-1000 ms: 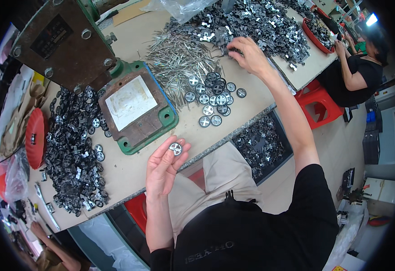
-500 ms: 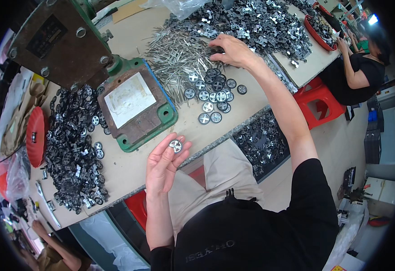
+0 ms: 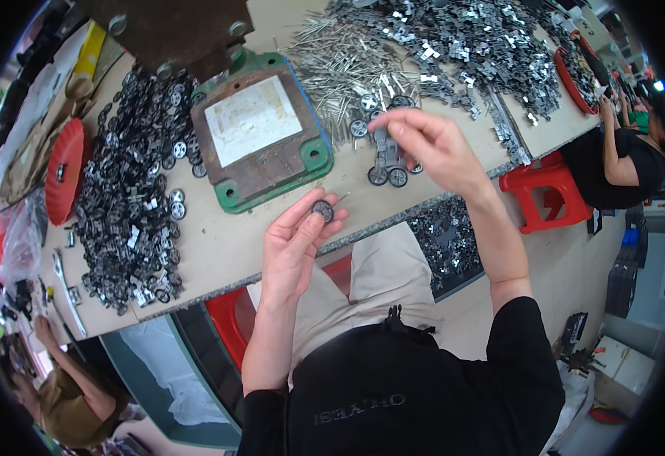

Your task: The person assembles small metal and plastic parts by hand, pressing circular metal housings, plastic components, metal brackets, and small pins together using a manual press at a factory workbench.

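Note:
My left hand [image 3: 290,243] is closed, pinching a small black toy wheel [image 3: 322,210] between thumb and fingers. A thin metal pin [image 3: 342,199] sticks out from the wheel toward the right. My right hand [image 3: 446,148] is closed too, its thumb and forefinger on a small grey plastic bracket [image 3: 387,144] above the table. Beneath it lie loose black wheels with silver spokes [image 3: 378,176], partly hidden by that hand and the bracket. A heap of metal pins [image 3: 340,68] spreads just beyond.
A press with a green base [image 3: 313,156] and white pad [image 3: 252,120] stands left of centre. Wheel assemblies [image 3: 127,228] are heaped left, beside a red dish [image 3: 66,171]. Grey brackets [image 3: 492,49] pile up far right. A co-worker [image 3: 621,156] sits beyond a red stool [image 3: 549,190].
My right hand has drawn back from the pin heap and now pinches a grey bracket. The wheel in my left hand is turned, and a pin now shows in it. The view has shifted.

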Demonstrator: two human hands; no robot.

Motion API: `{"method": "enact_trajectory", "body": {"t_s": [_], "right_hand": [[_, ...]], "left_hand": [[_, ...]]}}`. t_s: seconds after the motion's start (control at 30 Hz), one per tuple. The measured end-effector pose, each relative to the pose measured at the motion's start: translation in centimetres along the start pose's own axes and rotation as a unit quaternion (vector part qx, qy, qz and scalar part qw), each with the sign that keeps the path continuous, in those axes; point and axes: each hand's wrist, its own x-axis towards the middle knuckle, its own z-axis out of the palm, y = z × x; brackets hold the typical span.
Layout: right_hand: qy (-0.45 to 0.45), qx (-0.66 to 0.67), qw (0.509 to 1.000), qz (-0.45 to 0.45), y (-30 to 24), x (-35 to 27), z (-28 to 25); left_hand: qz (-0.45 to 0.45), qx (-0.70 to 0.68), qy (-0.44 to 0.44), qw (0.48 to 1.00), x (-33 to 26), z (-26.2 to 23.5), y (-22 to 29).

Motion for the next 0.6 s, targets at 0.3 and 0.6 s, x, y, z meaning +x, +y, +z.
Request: {"method": "enact_trajectory", "body": {"t_s": [0.3, 0.6], "right_hand": [[-0.049, -0.159, 0.973, -0.157, -0.2, -1.1, 2.8], [-0.082, -0.148, 0.975, -0.141, -0.2, -1.3, 2.8]], "left_hand": [[0.017, 0.044, 0.007, 0.999, -0.4, 0.0, -0.2], [0.018, 0.033, 0.008, 0.999, -0.6, 0.2, -0.2]]}}
